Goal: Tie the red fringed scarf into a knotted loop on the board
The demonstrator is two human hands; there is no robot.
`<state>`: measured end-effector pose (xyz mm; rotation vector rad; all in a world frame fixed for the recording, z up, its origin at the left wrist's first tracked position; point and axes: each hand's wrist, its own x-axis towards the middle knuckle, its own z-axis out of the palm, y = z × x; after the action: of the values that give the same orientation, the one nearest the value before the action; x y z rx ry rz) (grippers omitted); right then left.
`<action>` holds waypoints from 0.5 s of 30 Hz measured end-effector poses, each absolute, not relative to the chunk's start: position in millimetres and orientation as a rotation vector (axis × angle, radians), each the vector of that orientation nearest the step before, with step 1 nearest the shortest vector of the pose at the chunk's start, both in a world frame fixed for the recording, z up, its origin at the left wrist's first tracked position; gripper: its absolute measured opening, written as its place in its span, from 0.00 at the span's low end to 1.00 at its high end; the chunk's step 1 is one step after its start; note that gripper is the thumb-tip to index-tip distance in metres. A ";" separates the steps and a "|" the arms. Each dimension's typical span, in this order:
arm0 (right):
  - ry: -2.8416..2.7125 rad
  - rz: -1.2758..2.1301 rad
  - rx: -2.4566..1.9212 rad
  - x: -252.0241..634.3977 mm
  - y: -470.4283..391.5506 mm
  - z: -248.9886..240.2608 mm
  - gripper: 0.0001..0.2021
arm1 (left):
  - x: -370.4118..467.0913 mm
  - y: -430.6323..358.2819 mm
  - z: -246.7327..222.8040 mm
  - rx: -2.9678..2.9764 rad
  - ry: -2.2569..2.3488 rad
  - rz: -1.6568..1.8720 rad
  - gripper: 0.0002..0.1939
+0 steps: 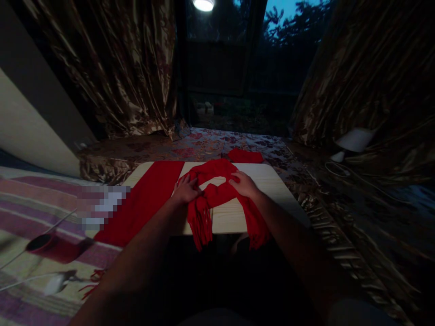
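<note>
A red fringed scarf (222, 194) lies looped on a light wooden table (275, 194), its two fringed ends hanging at the near edge. My left hand (186, 188) rests on the left side of the loop, fingers spread. On the right side of the loop lies my right hand (243, 183), its fingers apart on the cloth. A second length of red cloth (149, 194) runs flat across the table's left part and down onto the bed. Behind the table's far edge is a folded red piece (245, 156).
A striped bedcover (20, 213) at the left carries a red cylindrical object (56, 249), a white plug (54, 284) and cables. A small white lamp (355, 139) stands on the right of the patterned sill (204, 140), below curtains (136, 68).
</note>
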<state>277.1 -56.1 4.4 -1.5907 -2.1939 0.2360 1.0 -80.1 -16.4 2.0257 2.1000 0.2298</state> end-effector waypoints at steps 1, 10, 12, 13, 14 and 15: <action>-2.141 0.182 -1.626 283.7 -68.0 8.5 0.26 | 4.7 -83.9 -12.8 2.045 2.111 0.279 0.42; -2.278 0.228 -2.141 312.6 -134.0 14.4 0.22 | 110.7 -108.8 17.4 2.453 1.773 0.365 0.45; -2.147 0.472 -2.050 319.0 -124.3 12.6 0.13 | 122.4 -107.5 8.8 2.382 1.833 0.247 0.49; -2.012 0.655 -1.941 323.2 -118.2 12.4 0.12 | 124.8 -106.9 3.2 2.367 1.862 0.244 0.48; -1.845 0.860 -1.780 327.8 -112.2 12.9 0.13 | 125.5 -106.5 -2.4 2.364 1.885 0.272 0.46; -1.652 1.040 -1.591 332.4 -107.1 14.2 0.14 | 125.1 -106.4 -7.4 2.371 1.906 0.324 0.44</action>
<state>332.4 -107.1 14.2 -1.5911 -1.6516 1.0397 125.1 -106.4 -7.4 2.3707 1.9056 0.3236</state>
